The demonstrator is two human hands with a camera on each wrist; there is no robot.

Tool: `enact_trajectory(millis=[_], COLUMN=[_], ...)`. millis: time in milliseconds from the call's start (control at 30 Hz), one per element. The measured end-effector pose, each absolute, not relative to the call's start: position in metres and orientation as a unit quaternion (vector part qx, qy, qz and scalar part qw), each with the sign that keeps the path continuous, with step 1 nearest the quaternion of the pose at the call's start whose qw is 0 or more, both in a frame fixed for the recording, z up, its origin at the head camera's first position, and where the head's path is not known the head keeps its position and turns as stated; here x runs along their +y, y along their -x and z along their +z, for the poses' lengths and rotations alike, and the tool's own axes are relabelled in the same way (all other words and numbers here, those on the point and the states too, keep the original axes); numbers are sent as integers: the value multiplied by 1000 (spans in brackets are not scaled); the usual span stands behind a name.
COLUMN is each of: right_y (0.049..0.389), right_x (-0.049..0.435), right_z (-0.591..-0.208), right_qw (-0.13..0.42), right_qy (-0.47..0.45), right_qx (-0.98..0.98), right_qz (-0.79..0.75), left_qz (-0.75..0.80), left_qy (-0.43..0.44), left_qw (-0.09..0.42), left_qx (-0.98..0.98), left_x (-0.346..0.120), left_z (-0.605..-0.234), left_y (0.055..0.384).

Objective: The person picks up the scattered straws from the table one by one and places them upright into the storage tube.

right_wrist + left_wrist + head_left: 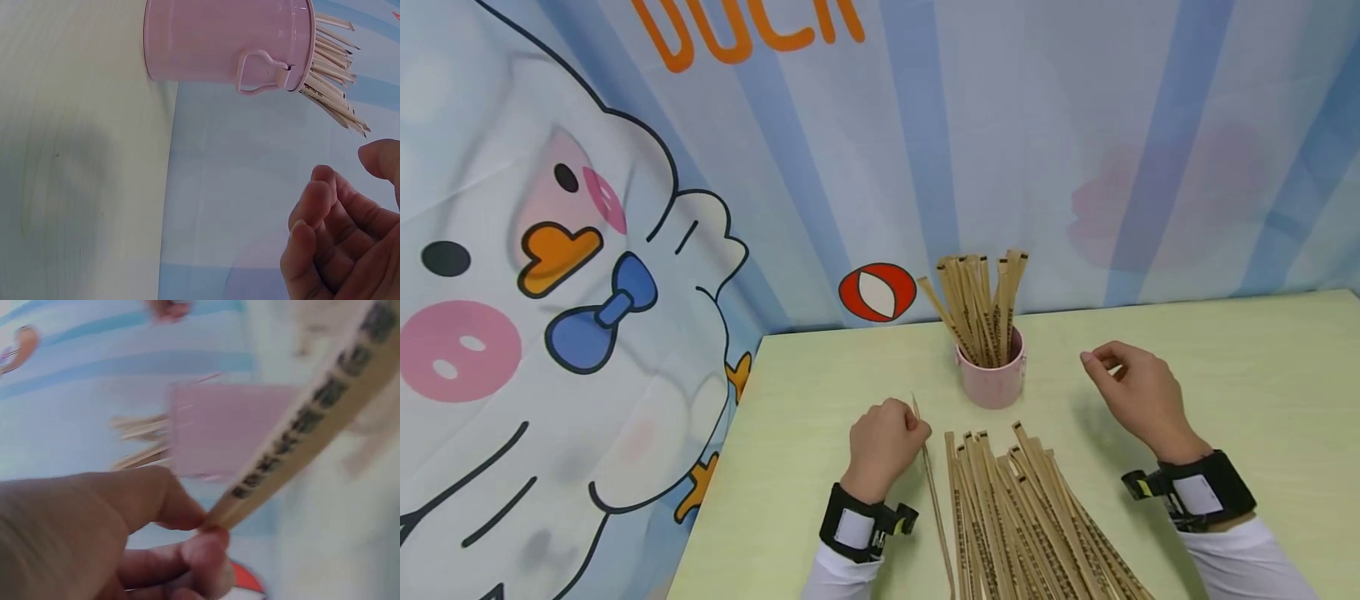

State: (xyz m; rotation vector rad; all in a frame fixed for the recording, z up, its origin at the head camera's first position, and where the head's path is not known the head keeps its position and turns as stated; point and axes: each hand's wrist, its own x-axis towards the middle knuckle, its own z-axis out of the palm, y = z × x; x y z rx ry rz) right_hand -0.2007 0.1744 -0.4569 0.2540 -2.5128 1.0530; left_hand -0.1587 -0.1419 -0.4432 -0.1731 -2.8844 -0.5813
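Observation:
My left hand (886, 442) pinches the top of a slim paper-wrapped packet (937, 508), which looks like wrapped chopsticks, between thumb and fingertips. Dark printed characters run along this packet (300, 425) in the left wrist view. Just to its right, a spread pile of similar packets (1022, 517) lies on the table. Behind the pile stands a pink bucket (992, 385) with several upright packets (976, 308) in it. To the right of the bucket and apart from it, my right hand (1138, 396) hovers with loosely bent fingers and nothing between them.
The pale yellow-green table (1262, 375) meets a blue striped cloth backdrop (1022, 125) at its far edge. A large cartoon duck (482, 458) is printed on the cloth at the left. A small wire handle (244, 75) hangs on the bucket's side.

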Motion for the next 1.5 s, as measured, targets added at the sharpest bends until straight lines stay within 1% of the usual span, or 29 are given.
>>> enact_trajectory(millis=[133,233,500,600,700,833,1033,1200,1500], right_y=[200,199,199,199,199,200,201,199,198], right_x=[175,176,177,178,178,178,178,177,177], right_z=[-456,-456,-457,-455,-454,-455,-457,-456,-457], right_qw=[203,203,203,208,210,206,203,202,205], right_qy=[-90,-88,-90,-89,-89,-88,-86,-88,-95], right_qx=[-899,-899,-899,-897,-896,-897,-899,-897,-896], right_qz=[377,377,378,380,381,380,379,383,383], left_qz=[-224,-246,-327,-348,-355,-340,-325,-319,-315], left_qy=[40,45,127,153,165,165,156,142,114], left_qw=[183,249,450,502,530,537,506,461,364], left_qx=[-956,-936,-822,-777,-752,-754,-784,-816,-869], left_x=[-147,-148,-144,-141,-138,-132,-126,-117,-103], left_z=[-413,-396,-354,-341,-332,-331,-348,-370,-412], left_y=[164,170,199,213,223,234,244,251,258])
